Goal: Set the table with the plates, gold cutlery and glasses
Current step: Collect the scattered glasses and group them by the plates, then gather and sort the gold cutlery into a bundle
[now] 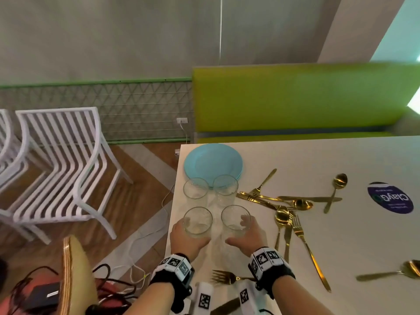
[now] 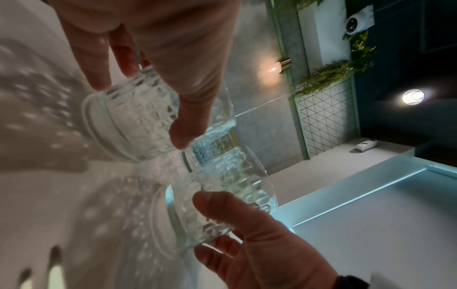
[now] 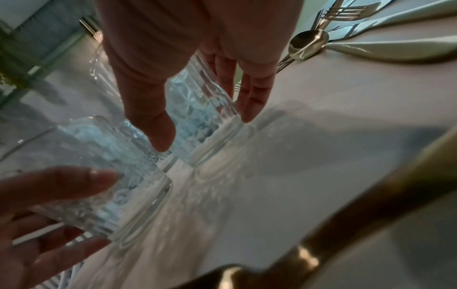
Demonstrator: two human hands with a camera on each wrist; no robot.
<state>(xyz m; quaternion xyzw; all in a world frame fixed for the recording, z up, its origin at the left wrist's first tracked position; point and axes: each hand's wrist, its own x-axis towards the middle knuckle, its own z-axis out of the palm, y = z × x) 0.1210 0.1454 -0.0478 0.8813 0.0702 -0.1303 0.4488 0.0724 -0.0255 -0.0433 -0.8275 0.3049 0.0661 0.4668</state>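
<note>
A white table [image 1: 318, 160] fills the right of a room with a grey wall, a green bench [image 1: 295, 96] beyond it and white chairs [image 1: 61, 164] off to the left. Nearest, a gold fork [image 1: 225, 278] lies by the edge between the wrists. Just past it each hand is wrapped round a tumbler: the left hand [image 1: 185, 238] curls thumb and fingers about the near-left glass [image 1: 197, 221], and the right hand [image 1: 248, 233] does the same to the near-right glass [image 1: 235, 218]. Both are gripped low on the sides, probably so that two can be carried out at once to separate places. Behind them two more glasses [image 1: 210, 189] stand side by side, waiting. To their right the gold cutlery [image 1: 288, 205] sprawls in a loose heap, unsorted. Farthest, the blue plates [image 1: 212, 161] sit stacked at the table's far-left corner.
</note>
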